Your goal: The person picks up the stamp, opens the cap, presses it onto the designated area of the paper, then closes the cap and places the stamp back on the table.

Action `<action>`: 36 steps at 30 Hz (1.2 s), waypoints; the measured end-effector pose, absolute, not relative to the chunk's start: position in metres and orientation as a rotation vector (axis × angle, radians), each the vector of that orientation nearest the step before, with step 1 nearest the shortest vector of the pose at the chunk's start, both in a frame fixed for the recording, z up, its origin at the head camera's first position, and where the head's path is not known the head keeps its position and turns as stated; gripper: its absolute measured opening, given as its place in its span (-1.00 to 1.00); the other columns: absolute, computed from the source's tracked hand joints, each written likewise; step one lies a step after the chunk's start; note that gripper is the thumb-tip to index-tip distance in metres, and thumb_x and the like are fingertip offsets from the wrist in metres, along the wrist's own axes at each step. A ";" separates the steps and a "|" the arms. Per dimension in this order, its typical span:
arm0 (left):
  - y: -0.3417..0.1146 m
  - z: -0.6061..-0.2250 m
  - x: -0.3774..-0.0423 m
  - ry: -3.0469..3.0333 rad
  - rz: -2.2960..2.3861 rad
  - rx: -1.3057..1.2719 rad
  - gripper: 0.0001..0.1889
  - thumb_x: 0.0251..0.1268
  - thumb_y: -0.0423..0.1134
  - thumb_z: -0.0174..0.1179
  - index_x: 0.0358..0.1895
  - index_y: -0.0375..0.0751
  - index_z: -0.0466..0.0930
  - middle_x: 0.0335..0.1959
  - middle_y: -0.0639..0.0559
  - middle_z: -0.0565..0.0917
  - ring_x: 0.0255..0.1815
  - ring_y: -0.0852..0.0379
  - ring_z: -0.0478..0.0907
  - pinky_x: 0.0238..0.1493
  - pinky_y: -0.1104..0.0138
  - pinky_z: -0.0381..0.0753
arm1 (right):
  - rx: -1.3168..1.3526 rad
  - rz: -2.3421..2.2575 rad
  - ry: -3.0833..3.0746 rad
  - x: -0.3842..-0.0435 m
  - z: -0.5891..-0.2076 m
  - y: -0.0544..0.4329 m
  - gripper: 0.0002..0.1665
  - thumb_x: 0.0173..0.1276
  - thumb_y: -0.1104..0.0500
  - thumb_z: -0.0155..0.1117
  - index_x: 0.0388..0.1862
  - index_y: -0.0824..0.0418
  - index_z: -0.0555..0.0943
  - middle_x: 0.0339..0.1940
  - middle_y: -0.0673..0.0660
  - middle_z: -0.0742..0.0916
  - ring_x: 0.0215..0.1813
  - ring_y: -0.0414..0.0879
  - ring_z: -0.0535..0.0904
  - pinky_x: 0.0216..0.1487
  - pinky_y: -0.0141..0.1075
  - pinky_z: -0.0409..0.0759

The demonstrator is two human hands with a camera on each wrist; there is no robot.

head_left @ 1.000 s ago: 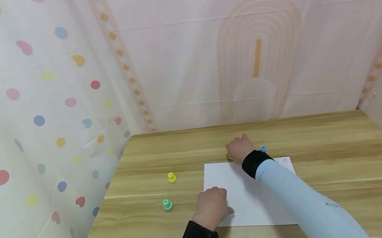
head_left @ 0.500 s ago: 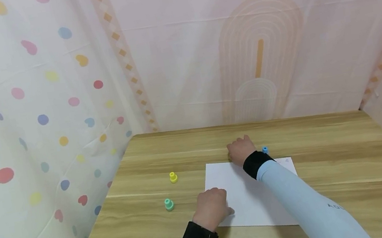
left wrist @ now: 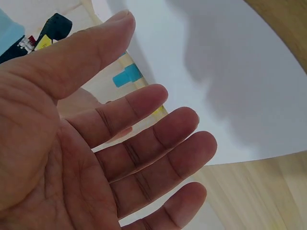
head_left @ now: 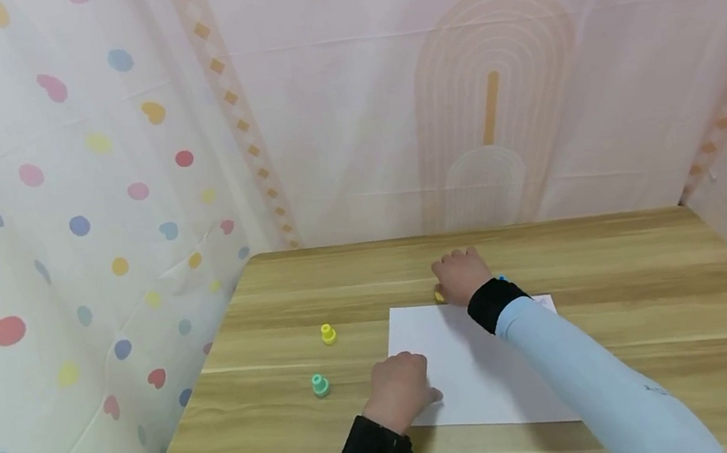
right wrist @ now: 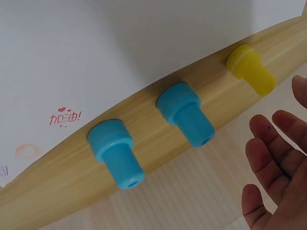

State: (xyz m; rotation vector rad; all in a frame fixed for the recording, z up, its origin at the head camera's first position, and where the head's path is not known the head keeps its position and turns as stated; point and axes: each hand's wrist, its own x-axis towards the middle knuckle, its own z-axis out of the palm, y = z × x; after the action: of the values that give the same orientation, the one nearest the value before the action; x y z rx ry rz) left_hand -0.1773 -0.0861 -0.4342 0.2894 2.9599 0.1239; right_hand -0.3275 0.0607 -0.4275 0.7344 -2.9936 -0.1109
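Observation:
My left hand (head_left: 399,393) is at the left edge of a white sheet of paper (head_left: 478,375). In the left wrist view its fingers (left wrist: 163,132) are loosely bent, with nothing between them. At the sheet's far edge is my right hand (head_left: 462,276), also holding nothing. Beside its fingers (right wrist: 264,160), but apart from them, a yellow stamp (right wrist: 252,69) stands on the table. Two blue stamps (right wrist: 184,112) stand along the same paper edge in the right wrist view. The sheet bears a red printed mark (right wrist: 65,117) and a faint orange one (right wrist: 29,151).
Left of the paper, another yellow stamp (head_left: 328,334) and a green stamp (head_left: 320,385) stand on the wooden table (head_left: 268,435). Patterned curtains (head_left: 329,104) hang behind the table and at its sides.
My right hand has shifted slightly right, and the yellow stamp beside it shows again after being covered. Its wrist now hides more of the blue stamp. My left hand stays almost still.

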 end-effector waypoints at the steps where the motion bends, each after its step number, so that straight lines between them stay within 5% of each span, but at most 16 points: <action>1: -0.086 -0.434 -0.178 2.957 0.123 0.290 -0.64 0.04 0.03 0.50 -0.30 -0.20 0.69 -0.53 0.04 0.54 -0.52 0.13 0.44 -0.42 0.23 0.54 | 0.739 -0.103 -2.987 -0.328 -0.428 0.061 -0.60 0.43 -0.04 0.27 0.08 0.19 0.63 -0.09 0.14 0.72 0.00 0.08 0.59 0.07 0.00 0.45; 26: -0.109 -0.431 -0.197 2.983 0.150 0.256 -0.63 0.05 -0.01 0.51 -0.25 -0.21 0.67 -0.51 0.01 0.54 -0.51 0.09 0.41 -0.40 0.22 0.53 | 0.793 0.171 -2.909 -0.287 -0.417 0.077 -0.63 0.38 0.02 0.35 0.04 0.22 0.66 -0.20 0.12 0.70 -0.10 0.07 0.62 -0.02 -0.02 0.57; 36: -0.130 -0.429 -0.199 3.022 0.219 0.236 -0.65 0.05 -0.08 0.51 -0.24 -0.26 0.67 -0.48 -0.01 0.58 -0.49 0.09 0.45 -0.41 0.22 0.55 | 0.686 0.305 -2.958 -0.262 -0.429 0.100 -0.59 0.39 0.02 0.34 0.09 0.24 0.66 -0.01 0.21 0.73 0.06 0.12 0.65 0.08 0.00 0.58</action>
State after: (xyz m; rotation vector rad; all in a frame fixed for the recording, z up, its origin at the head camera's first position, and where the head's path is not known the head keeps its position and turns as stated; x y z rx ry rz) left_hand -0.1992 -0.1304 -0.4292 0.2359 3.0216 0.2193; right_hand -0.2618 0.1005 -0.4290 0.6858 -2.9584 0.3051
